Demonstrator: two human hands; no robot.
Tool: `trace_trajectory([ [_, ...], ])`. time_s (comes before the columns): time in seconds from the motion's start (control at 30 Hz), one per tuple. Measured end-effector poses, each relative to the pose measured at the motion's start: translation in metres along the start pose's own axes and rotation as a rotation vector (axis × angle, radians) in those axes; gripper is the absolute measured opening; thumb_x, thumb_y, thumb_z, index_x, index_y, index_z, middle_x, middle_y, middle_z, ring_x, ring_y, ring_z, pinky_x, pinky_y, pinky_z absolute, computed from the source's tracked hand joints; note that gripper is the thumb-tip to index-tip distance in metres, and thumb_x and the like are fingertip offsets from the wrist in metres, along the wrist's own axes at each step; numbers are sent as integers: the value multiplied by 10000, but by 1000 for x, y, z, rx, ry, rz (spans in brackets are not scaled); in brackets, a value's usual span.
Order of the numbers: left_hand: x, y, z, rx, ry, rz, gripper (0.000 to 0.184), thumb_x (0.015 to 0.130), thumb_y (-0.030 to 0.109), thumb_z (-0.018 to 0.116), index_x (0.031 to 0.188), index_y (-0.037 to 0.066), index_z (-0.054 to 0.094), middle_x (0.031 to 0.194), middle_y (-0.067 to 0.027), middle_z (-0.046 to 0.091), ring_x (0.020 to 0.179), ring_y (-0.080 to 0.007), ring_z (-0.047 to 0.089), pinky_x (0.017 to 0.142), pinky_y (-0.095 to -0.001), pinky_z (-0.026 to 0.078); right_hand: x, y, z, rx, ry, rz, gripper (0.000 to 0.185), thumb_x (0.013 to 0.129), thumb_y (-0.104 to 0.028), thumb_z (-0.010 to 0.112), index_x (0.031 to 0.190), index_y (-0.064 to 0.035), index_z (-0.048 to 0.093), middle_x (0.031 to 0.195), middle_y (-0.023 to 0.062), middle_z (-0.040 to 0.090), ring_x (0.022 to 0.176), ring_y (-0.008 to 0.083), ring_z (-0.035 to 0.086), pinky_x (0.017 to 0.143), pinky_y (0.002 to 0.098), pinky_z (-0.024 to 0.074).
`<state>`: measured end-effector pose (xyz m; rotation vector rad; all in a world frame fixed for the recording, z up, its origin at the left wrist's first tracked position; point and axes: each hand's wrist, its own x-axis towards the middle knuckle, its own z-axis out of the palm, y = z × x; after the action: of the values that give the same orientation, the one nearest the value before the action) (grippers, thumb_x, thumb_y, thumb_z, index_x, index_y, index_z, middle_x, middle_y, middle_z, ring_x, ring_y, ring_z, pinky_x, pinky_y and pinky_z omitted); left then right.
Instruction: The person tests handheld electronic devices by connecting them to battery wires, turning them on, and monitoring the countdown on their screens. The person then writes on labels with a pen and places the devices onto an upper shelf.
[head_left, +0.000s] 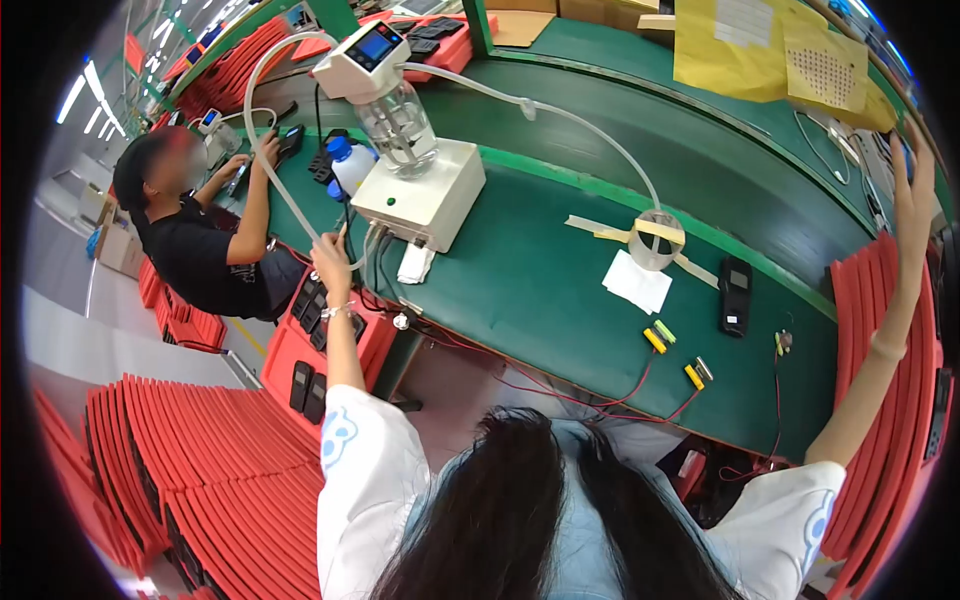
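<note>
My left hand (331,262) is closed beside the white box (425,195) of a dispenser. A clear tube (290,200) crosses in front of its fingers, which seem to pinch something slim that I cannot make out. On the box stands a glass bottle (398,125) under a white head with a display (370,55). My right hand (912,185) is raised at the far right, fingers stretched out, near the shelf edge. A second tube (560,112) runs from the head into a clear cup (657,240), taped to the green bench (540,290) next to white paper (637,283).
A black handheld device (735,296) and yellow-and-green clips with red wires (658,337) lie on the bench. Red trays (220,450) are stacked left and right. A white bottle with a blue cap (350,165) stands behind the box. Another person (200,235) works at left.
</note>
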<state>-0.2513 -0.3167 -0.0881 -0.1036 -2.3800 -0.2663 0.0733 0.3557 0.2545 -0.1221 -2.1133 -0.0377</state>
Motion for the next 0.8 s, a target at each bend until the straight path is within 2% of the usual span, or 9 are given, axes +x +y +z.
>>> trace_trajectory([
  [0.03, -2, -13, 1, 6, 39, 61, 391, 898, 344, 526, 1022, -23, 580, 948, -292, 585, 809, -453, 579, 694, -497, 468, -11, -64, -4, 116, 13, 79, 382, 958, -224, 498, 1283, -23, 511, 1298, 103, 526, 1225, 205, 474, 1052, 318, 322],
  [0.1, -5, -23, -14, 54, -56, 69, 406, 921, 330, 499, 1068, -43, 563, 988, -296, 589, 807, -438, 588, 684, -479, 475, -37, -52, -11, 241, 33, 121, 317, 947, -161, 484, 1218, -17, 562, 1230, 105, 569, 1170, 204, 516, 1021, 326, 357],
  [0.2, -14, -26, -32, -925, -56, -736, 451, 943, 352, 480, 1145, -47, 539, 1093, -286, 585, 856, -409, 597, 705, -469, 485, -61, -126, -36, 528, -109, 43, 256, 896, -71, 451, 1059, 7, 633, 1082, 153, 620, 1039, 222, 570, 945, 339, 407],
  [0.23, -22, -23, -49, -1082, -30, -823, 428, 950, 338, 486, 1183, -17, 538, 1193, -270, 565, 890, -407, 612, 754, -473, 511, -72, -151, -45, 722, -211, 53, 209, 893, -66, 444, 990, 12, 612, 1054, 183, 602, 999, 228, 579, 892, 337, 443],
  [0.33, -99, -1, -142, -1234, -22, -712, 360, 974, 319, 468, 1126, -4, 519, 1033, -153, 534, 812, -258, 541, 706, -357, 456, -73, -193, -42, 1389, -458, -191, 66, 833, 9, 562, 774, 5, 593, 943, 209, 616, 733, 284, 654, 618, 338, 588],
  [0.4, -82, 63, -155, -1357, 36, -640, 303, 998, 300, 449, 1069, 10, 499, 873, -36, 502, 734, -110, 470, 658, -240, 402, -87, -239, -62, 1735, -221, 250, 94, 810, -18, 671, 762, 36, 611, 891, 185, 643, 760, 317, 662, 663, 374, 593],
  [0.47, -79, 124, -191, -1273, 30, -514, 264, 1028, 292, 373, 1051, 36, 434, 835, 10, 381, 677, -74, 338, 607, -216, 329, -104, -236, -73, 1708, -201, 319, 93, 810, -17, 671, 763, 35, 609, 888, 182, 640, 756, 313, 659, 661, 371, 589],
  [0.63, -81, 213, -206, -1472, -74, -379, 244, 1026, 282, 374, 1046, 50, 448, 823, -14, 408, 704, -86, 370, 621, -233, 337, -107, -246, -58, 1711, -133, 381, 89, 808, -14, 667, 769, 30, 600, 869, 169, 627, 737, 291, 641, 651, 359, 572],
  [0.8, -88, 280, -190, -1720, -485, -246, 245, 1018, 279, 397, 1046, 40, 442, 828, -35, 422, 721, -124, 391, 647, -255, 353, -123, -236, -61, 1701, -86, 491, 87, 806, -11, 664, 775, 25, 591, 850, 155, 615, 718, 270, 623, 640, 346, 554],
])
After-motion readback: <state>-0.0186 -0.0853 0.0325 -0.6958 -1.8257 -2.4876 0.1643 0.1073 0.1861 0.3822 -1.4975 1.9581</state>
